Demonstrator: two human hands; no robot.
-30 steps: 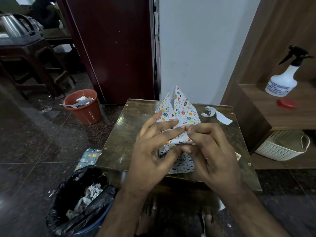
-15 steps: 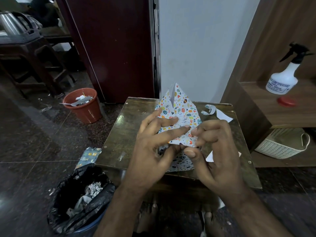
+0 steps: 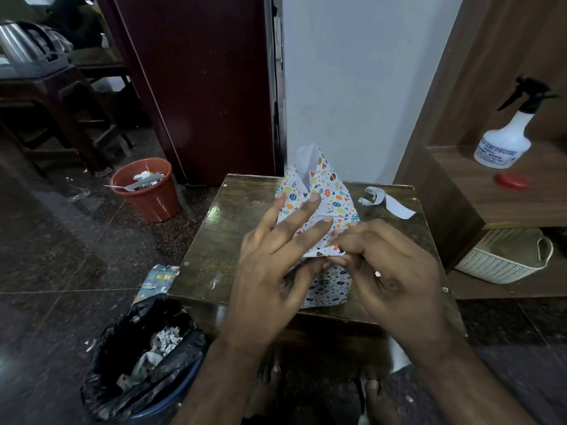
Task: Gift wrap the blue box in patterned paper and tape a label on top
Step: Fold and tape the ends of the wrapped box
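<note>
The box stands on the small wooden table, fully covered by white patterned paper, so no blue shows. The paper's far flap rises in a point with its white inside showing. My left hand lies over the top of the package with fingers spread and straight, pressing the paper down. My right hand pinches the near folded edge of the paper between thumb and curled fingers. A white paper strip with a curled patterned offcut lies at the table's far right.
An orange bin with scraps stands on the floor to the left. A black-lined bin sits at the table's near left corner, a paper scrap beside it. A shelf on the right holds a spray bottle, a red lid and a white basket.
My left fingers have spread and slid further up over the paper. My right hand has drawn back a little and now pinches the folded near edge.
</note>
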